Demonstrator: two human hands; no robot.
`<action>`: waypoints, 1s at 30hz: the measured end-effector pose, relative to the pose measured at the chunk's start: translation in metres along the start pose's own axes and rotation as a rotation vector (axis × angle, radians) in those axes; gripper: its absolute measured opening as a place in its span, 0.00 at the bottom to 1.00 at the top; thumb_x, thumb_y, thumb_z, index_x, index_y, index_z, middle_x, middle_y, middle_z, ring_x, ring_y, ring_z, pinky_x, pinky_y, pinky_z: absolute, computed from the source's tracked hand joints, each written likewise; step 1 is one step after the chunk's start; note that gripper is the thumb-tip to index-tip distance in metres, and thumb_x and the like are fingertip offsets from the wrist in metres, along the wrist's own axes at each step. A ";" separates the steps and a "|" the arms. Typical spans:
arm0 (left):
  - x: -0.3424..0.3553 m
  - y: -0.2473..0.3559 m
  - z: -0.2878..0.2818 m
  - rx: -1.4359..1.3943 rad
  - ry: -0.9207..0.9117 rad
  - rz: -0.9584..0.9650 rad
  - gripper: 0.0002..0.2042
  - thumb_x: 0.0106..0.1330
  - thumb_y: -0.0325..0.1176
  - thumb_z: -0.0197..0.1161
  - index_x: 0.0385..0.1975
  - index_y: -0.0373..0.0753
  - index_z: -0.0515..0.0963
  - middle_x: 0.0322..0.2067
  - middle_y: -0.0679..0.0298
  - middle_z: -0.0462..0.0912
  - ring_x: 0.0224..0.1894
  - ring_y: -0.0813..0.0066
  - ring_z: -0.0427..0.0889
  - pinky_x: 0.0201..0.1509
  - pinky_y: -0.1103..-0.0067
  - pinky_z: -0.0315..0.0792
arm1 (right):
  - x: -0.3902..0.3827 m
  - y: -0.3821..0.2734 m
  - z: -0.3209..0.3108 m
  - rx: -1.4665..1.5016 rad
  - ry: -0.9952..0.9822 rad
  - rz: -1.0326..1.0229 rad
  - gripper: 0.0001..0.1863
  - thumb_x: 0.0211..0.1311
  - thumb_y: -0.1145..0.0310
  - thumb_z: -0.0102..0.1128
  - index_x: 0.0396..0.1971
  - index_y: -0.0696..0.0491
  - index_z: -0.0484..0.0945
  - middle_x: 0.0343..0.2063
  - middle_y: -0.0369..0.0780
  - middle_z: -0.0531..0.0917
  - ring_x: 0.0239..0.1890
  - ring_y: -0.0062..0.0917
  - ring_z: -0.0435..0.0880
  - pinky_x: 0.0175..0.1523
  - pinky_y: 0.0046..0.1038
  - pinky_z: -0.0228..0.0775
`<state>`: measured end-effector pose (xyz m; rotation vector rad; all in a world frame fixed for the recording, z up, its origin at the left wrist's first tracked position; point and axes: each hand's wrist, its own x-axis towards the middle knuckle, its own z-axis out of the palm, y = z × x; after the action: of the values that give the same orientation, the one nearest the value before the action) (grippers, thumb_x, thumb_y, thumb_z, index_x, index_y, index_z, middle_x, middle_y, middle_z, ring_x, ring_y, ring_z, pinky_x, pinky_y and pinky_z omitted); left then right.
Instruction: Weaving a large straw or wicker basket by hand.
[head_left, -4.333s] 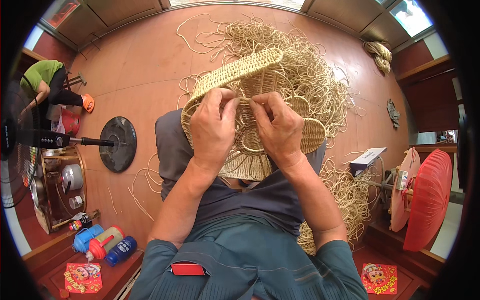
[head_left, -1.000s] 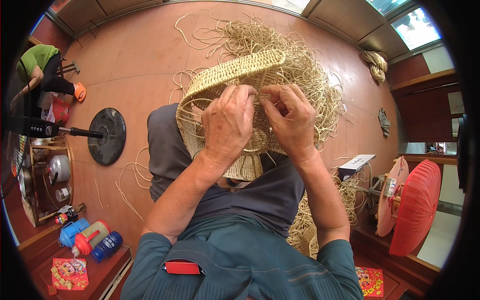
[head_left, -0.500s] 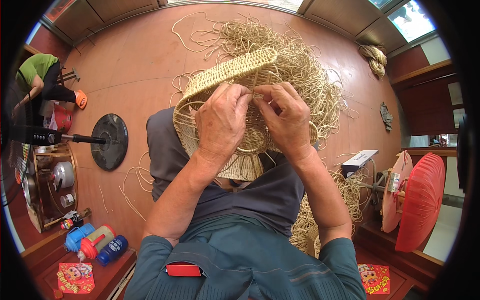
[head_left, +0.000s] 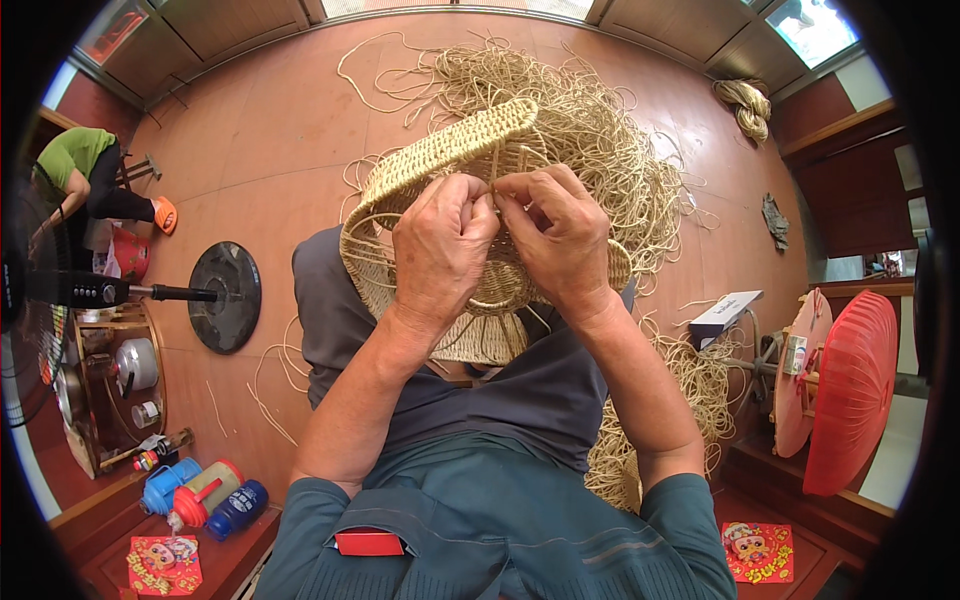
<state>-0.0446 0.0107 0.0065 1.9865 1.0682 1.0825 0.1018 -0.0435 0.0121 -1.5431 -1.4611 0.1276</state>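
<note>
"Straw-coloured woven piece with a thick curved band (head_left: 450,146): where is it?"

"At 12 o'clock, over the person's dark grey trousered lap (head_left: 510,420), its band raised and tilted. The left hand (head_left: 445,245) and right hand (head_left: 558,235) meet at its inner side."

"And the grip?"

"Each hand is drawn to a pinch, thumb against finger, on a thin straw-coloured strand (head_left: 495,168); how much lies between the fingertips is hidden."

"How should the piece handle?"

"Probably light for its bulk: stiff along the band, bendable at single strands, dry rather than slippery. Hardly fragile, though a hard tug could distort the weave. The band looks the firmest hold; a strand wants pinching close to the weave."

"Counts?"

"One woven piece, two hands at it. Two tangled heaps of pale cord show, the larger heap (head_left: 600,140) at 1 o'clock, the smaller heap (head_left: 690,400) at 4. One bundled pale cord hank (head_left: 745,108) sits at 2. Three plastic drink bottles (head_left: 237,510) lie at 8, on a red-brown wooden counter (head_left: 222,570). Loose strands can't be counted."
</note>
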 end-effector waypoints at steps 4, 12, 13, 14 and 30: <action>-0.001 0.001 -0.002 -0.071 -0.033 -0.080 0.05 0.71 0.29 0.66 0.39 0.33 0.84 0.29 0.58 0.81 0.28 0.64 0.80 0.36 0.66 0.76 | 0.001 -0.002 0.004 0.030 0.030 0.028 0.05 0.67 0.75 0.73 0.41 0.52 0.89 0.35 0.40 0.87 0.29 0.31 0.90 0.34 0.33 0.82; -0.001 0.001 -0.003 -0.108 -0.029 -0.091 0.04 0.70 0.26 0.66 0.39 0.33 0.85 0.26 0.60 0.78 0.25 0.71 0.75 0.34 0.70 0.74 | 0.004 -0.007 0.006 -0.001 0.030 0.074 0.04 0.66 0.76 0.71 0.38 0.54 0.86 0.33 0.40 0.84 0.31 0.33 0.89 0.36 0.35 0.82; -0.001 -0.001 -0.004 -0.122 -0.038 -0.096 0.04 0.70 0.27 0.66 0.39 0.33 0.85 0.26 0.61 0.78 0.25 0.73 0.74 0.34 0.71 0.73 | 0.004 -0.007 0.006 -0.003 0.034 0.064 0.03 0.66 0.76 0.71 0.38 0.54 0.86 0.33 0.41 0.84 0.31 0.33 0.89 0.36 0.35 0.82; 0.000 -0.002 -0.004 -0.137 -0.047 -0.101 0.04 0.70 0.27 0.67 0.39 0.33 0.85 0.26 0.62 0.77 0.25 0.75 0.74 0.34 0.71 0.73 | 0.004 -0.007 0.006 -0.005 0.038 0.053 0.03 0.67 0.76 0.71 0.38 0.54 0.86 0.33 0.41 0.84 0.31 0.33 0.89 0.36 0.35 0.82; -0.003 -0.001 -0.002 -0.203 -0.059 -0.169 0.05 0.76 0.27 0.69 0.45 0.32 0.87 0.25 0.76 0.72 0.29 0.89 0.67 0.34 0.81 0.68 | 0.003 0.009 -0.010 0.005 -0.090 -0.073 0.06 0.67 0.76 0.73 0.42 0.54 0.90 0.35 0.40 0.86 0.34 0.33 0.91 0.38 0.33 0.83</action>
<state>-0.0480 0.0090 0.0057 1.7260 1.0316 0.9938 0.1160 -0.0445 0.0127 -1.4949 -1.5845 0.1585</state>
